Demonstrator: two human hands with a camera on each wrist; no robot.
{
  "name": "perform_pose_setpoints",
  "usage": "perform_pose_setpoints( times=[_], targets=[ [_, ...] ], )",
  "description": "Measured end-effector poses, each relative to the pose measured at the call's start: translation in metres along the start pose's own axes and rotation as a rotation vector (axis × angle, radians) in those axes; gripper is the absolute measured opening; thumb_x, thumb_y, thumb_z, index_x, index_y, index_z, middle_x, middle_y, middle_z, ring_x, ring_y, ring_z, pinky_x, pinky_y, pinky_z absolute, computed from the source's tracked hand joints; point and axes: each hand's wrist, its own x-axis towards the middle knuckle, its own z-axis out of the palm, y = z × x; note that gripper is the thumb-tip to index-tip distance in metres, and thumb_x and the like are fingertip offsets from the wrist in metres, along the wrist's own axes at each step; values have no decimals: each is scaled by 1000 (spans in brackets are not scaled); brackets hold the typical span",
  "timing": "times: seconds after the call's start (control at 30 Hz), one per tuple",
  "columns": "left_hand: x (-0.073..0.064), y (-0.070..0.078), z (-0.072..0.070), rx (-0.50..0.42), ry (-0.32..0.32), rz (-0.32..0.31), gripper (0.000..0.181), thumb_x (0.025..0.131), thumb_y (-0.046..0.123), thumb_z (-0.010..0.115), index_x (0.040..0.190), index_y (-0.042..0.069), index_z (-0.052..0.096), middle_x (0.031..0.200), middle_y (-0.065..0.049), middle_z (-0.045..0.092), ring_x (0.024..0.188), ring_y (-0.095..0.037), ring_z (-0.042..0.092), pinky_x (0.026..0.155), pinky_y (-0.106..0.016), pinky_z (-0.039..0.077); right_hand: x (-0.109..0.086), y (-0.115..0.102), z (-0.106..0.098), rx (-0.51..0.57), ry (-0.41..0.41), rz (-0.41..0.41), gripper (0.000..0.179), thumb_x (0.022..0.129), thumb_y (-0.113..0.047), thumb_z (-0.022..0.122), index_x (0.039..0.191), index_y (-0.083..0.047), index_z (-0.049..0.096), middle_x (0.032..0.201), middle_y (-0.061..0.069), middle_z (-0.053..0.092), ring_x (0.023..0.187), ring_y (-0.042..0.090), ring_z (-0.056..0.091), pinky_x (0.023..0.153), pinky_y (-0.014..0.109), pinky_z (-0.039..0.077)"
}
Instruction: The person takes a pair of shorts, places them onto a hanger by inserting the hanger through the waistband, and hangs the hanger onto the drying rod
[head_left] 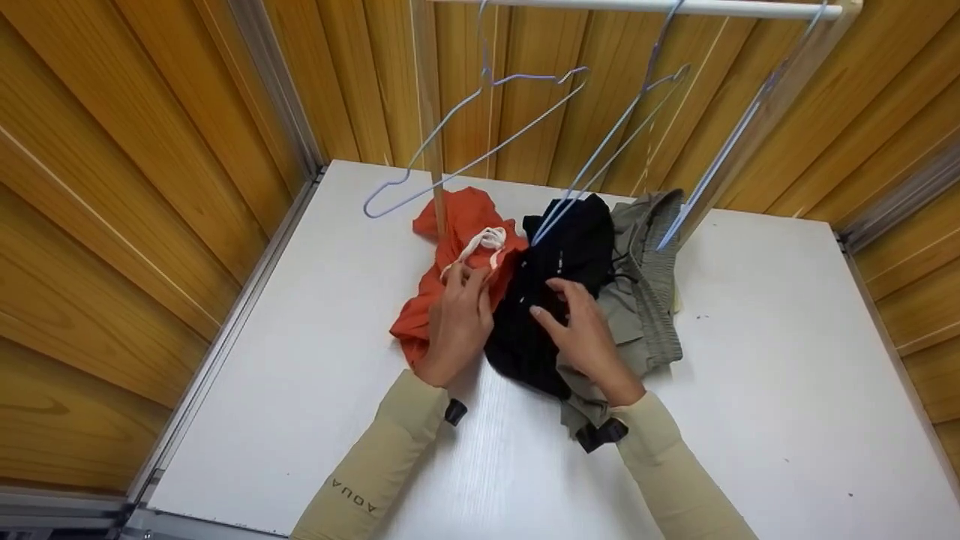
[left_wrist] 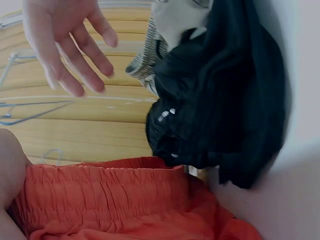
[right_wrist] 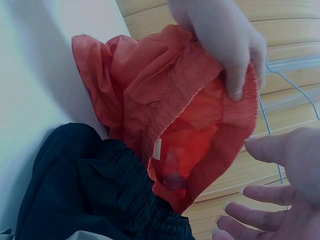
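Orange-red shorts (head_left: 427, 300) with a white drawstring (head_left: 489, 238) lie at the left of a row of clothes. My left hand (head_left: 459, 319) grips their elastic waistband (right_wrist: 235, 112), thumb inside the opening, and the waistband gapes in the right wrist view. Over the black shorts (head_left: 577, 232) in the middle, my right hand (head_left: 585, 330) is spread with thumb and fingers apart, holding nothing. In the right wrist view its fingers (right_wrist: 260, 215) are beside the orange-red waistband. Grey-green shorts (head_left: 660, 300) with a ribbed elastic waist lie under and right of the black pair.
Above the clothes, wire hangers (head_left: 480, 161) hang from a white rail (head_left: 637, 6) on a wooden frame (head_left: 780, 112). Their lower ends reach close to the shorts. Wood-patterned walls (head_left: 135, 225) enclose the white table (head_left: 780, 360) behind and at both sides.
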Motion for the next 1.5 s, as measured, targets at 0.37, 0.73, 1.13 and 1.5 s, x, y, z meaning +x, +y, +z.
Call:
perform_pose_setpoints(
  times=[0.37, 0.73, 1.13, 1.5],
  targets=[
    [-3, 15, -17, -33, 60, 153, 18, 90, 19, 61, 106, 15, 68, 98, -7, 58, 69, -15, 60, 62, -23, 53, 3, 0, 2, -3, 29, -43, 59, 93, -30, 64, 142, -8, 41, 145, 13, 44, 126, 33, 48, 96, 50, 46],
    [-7, 25, -27, -106, 155, 352, 17, 83, 15, 63, 98, 15, 70, 98, -9, 65, 61, -14, 59, 58, -23, 53, 2, 3, 1, 34, 26, -47, 71, 93, -24, 65, 150, -3, 28, 152, 16, 37, 137, 31, 40, 111, 50, 34],
    [-10, 35, -39, -183, 190, 434, 20, 81, 12, 60, 97, 13, 72, 96, -7, 65, 57, -13, 57, 57, -21, 52, 0, 9, 0, -65, 62, 33, 42, 90, -10, 64, 131, -4, 56, 123, 18, 61, 109, 33, 59, 92, 47, 47],
    [-11, 43, -48, -263, 227, 477, 20, 78, 10, 59, 91, 13, 73, 86, -4, 64, 61, -12, 60, 59, -22, 53, 0, 23, 1, -88, 106, -3, 33, 84, -1, 61, 116, -5, 68, 122, 15, 64, 107, 36, 56, 91, 48, 43]
  ],
)
